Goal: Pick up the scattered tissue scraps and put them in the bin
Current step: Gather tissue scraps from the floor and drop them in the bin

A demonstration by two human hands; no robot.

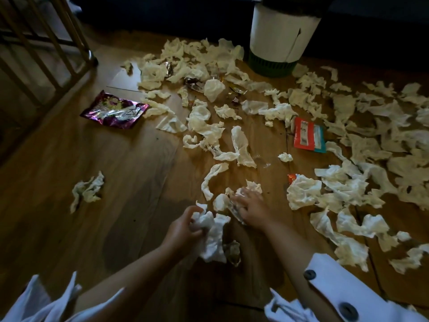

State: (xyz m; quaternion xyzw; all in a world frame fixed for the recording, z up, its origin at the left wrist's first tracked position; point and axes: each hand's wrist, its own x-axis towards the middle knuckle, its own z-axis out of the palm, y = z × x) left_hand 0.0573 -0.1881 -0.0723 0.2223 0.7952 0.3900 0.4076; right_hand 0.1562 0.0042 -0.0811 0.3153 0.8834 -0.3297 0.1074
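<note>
**Scrap collection: bin lies far ahead of both hands**

1. Floor (116, 182). I see wooden boards carrying the whole litter field. The tissue scraps (243, 147) spread from the centre of the view to the right edge and back to the far wall. One stray scrap (86, 191) lies alone to the left, well apart from the rest.

2. Bin (281, 36). It stands upright at the far end of the floor, ahead of the hands and slightly to the right. The densest scraps lie between it and the hands. I judge the right hand to be the nearer one to it, though neither is close.

3. Wrappers. A purple foil packet (113, 111) lies to the left; a red and teal packet (307, 137) lies right of centre. These are mixed in with the tissue.

4. Left hand (183, 228). Its fingers are closed on a bunched wad of tissue (212, 238), which hangs down from the grip, long axis running toward me.

5. Right hand (250, 208). It rests palm-down on scraps just ahead of the wad, fingers (236, 197) curled into crumpled tissue (253, 185). I cannot tell whether the grip is complete.

6. Coming move. I judge the gathering step to be in hand, with most of the task left. Nearest loose scraps lie just ahead and to the right of the right hand.
</note>
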